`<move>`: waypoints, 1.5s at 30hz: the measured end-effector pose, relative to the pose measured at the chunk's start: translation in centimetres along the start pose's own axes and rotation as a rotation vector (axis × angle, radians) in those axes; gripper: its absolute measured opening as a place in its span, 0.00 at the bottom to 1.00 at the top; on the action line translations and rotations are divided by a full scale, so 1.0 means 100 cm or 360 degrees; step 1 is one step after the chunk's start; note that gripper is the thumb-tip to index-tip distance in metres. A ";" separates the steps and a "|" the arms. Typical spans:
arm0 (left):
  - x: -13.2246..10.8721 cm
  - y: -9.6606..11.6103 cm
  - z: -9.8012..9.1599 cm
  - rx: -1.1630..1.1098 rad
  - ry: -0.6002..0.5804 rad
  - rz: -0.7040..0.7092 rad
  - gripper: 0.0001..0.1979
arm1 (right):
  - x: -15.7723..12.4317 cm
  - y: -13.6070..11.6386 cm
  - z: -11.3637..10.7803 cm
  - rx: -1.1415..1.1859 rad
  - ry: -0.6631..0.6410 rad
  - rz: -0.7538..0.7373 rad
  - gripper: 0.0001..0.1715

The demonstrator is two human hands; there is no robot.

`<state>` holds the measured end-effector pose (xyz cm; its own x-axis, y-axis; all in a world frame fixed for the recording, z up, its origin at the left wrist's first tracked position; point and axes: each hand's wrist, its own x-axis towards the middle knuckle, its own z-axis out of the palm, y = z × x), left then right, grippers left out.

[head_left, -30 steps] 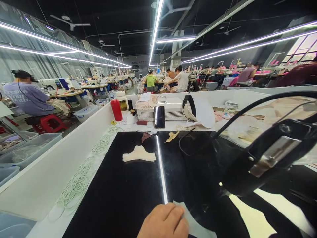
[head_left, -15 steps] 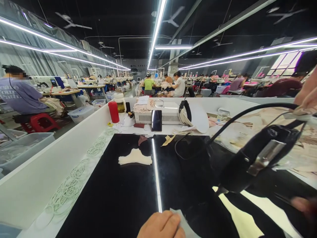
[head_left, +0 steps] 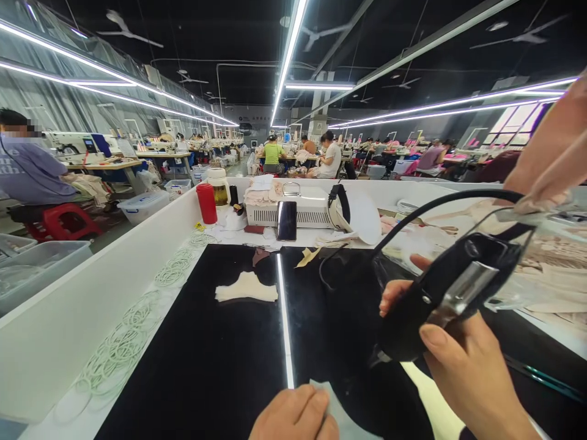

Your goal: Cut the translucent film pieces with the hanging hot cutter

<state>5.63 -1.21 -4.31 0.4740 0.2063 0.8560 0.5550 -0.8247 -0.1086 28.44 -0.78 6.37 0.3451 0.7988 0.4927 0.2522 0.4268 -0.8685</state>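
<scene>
My left hand (head_left: pixel 291 415), fingers bent together, rests at the bottom edge on a light grey piece of material (head_left: pixel 342 412), gripping its edge. On the right, my right hand (head_left: pixel 472 360) is wrapped round a black corded hand tool (head_left: pixel 408 318). The tool has a shiny metal lever on its side and a narrow tip pointing down and left; its exact kind I cannot make out. Below it a pale yellow cut piece (head_left: pixel 435 397) lies on the black work surface (head_left: pixel 220 360), partly hidden by my right hand. A cream cut piece (head_left: pixel 246 288) lies farther back on the left.
A black cable (head_left: pixel 440 201) arches from the tool. Behind the board stand a phone (head_left: pixel 287 220), a white vented box (head_left: pixel 307 208), a red cup (head_left: pixel 206 203) and a jar (head_left: pixel 220 186). Pale green rings (head_left: pixel 123 342) line the left side. Fabric and plastic (head_left: pixel 541 269) lie at right.
My right hand has come in from the lower right and closed round the hanging tool, which has shifted slightly left. My left hand stays on the grey piece.
</scene>
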 end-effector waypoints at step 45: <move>-0.002 0.000 -0.019 -0.0070 -0.0324 0.0099 0.24 | -0.031 -0.012 0.074 0.0747 0.0029 -0.0048 0.18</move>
<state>4.23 -2.21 -3.55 0.6370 0.2529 0.7282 0.4922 -0.8605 -0.1317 20.36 -0.59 5.50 0.3608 0.7773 0.5154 -0.1722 0.5987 -0.7823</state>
